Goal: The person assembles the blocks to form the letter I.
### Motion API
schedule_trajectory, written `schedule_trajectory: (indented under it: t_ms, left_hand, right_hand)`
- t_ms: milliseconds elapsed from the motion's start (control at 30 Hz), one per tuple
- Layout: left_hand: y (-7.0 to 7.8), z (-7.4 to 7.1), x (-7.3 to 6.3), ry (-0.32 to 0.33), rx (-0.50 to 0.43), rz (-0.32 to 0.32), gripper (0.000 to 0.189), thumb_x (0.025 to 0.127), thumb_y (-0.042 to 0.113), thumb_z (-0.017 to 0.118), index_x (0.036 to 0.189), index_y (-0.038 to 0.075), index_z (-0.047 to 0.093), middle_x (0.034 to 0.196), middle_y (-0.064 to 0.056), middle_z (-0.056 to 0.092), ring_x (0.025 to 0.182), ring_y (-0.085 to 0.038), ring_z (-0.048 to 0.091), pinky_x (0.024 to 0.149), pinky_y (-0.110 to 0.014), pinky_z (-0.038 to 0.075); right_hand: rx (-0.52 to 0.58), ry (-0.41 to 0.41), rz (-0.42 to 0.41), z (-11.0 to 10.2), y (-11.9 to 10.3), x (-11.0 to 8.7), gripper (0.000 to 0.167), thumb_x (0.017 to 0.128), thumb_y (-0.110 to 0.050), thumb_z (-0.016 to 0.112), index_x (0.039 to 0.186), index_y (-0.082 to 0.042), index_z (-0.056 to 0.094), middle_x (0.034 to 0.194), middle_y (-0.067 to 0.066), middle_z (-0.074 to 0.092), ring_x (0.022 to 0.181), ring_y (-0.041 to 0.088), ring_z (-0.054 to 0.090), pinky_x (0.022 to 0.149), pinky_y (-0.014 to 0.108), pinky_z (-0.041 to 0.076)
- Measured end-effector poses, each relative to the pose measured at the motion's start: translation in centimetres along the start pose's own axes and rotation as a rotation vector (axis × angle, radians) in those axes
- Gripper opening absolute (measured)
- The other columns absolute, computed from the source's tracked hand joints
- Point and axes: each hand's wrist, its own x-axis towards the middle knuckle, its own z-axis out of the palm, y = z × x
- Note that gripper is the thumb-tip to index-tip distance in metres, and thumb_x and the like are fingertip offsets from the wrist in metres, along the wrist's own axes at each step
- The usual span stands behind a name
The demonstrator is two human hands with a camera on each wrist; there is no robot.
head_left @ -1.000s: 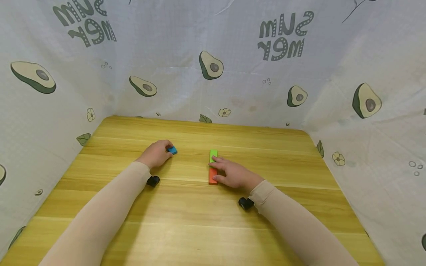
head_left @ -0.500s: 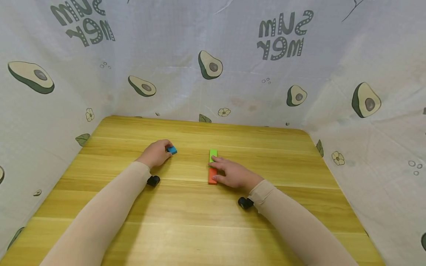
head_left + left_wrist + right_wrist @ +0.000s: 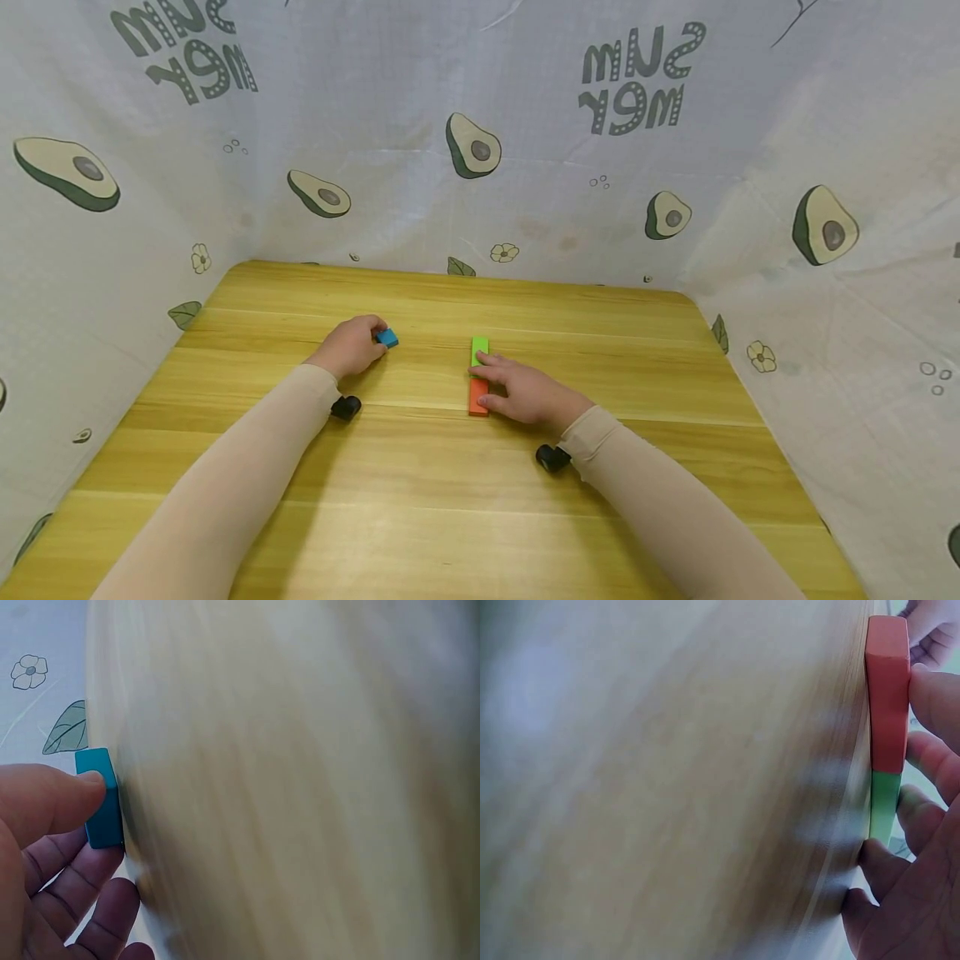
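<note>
Blue block [image 3: 387, 338] sits pinched btwn thumb & fingers of the L hand [image 3: 348, 346], toward the desk's [image 3: 450, 517] far L corner; can't tell if it's touching the surface. R hand [image 3: 528, 393] is spread fairly wide, thumb on the red block [image 3: 477, 388], fingers at the green block [image 3: 480, 344]; those two lie end to end, green nearer the far edge. I'd judge this step as steadying the pair; next move prob. calls for a level L carry, light R touch. I see no containers.

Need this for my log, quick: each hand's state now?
Left hand: holding a blue rectangular block.
Right hand: open, touching a red rectangular block and a green rectangular block.
</note>
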Motion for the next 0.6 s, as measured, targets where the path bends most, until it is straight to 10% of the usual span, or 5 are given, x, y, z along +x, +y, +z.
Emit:
schedule_trajectory:
  t_ms: [600]
  left_hand:
    - [0.3,0.06,0.05,0.005,0.003,-0.023,0.044,0.106,0.02,0.062,0.146,0.002,0.056,0.146,-0.021,0.06,0.134,-0.039,0.058,0.114,-0.055,0.047]
  right_hand:
    - [0.021,0.0,-0.001,0.09,0.21,-0.05,0.061,0.108,-0.04,0.059,0.163,-0.021,0.042,0.177,0.004,0.021,0.164,0.033,0.019,0.131,0.052,0.023]
